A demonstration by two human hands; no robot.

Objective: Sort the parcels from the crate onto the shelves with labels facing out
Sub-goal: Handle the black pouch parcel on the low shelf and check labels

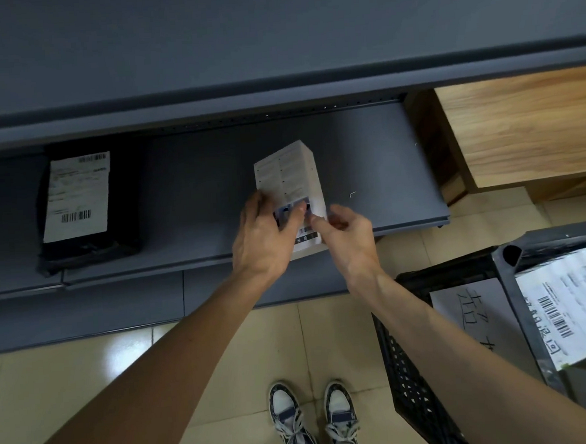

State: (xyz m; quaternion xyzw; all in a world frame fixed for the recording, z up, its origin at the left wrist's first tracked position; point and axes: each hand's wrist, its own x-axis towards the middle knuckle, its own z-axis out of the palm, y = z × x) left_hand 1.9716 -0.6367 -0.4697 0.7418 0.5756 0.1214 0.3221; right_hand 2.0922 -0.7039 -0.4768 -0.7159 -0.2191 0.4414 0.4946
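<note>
- A person stands facing a dark grey shelf [186, 180], looking down at both bare hands, which meet on a small white box [287, 181] at the shelf's front edge.
- The left hand [263, 237] grips the near left side of the box, thumb laid across its printed top face and fingers curled round its left edge.
- The right hand [345, 232] pinches the box's near right corner between thumb and forefinger; its other fingers are loosely curled.
- The box lies on the shelf with its near end overhanging the edge slightly, so it looks not yet finally placed.
- Well to the left of the left hand, a black parcel [81, 207] already lies on the same shelf, its white barcode label turned up towards the viewer. This one looks done.
- Below and to the right of the right hand, a black crate [414, 369] sits on the tiled floor. It holds at least one more labelled parcel [581, 307] beside a sheet of handwritten paper [475, 310].
- Judgement: the sorting is early to midway, with one parcel shelved, one in hand and more left in the crate.
</note>
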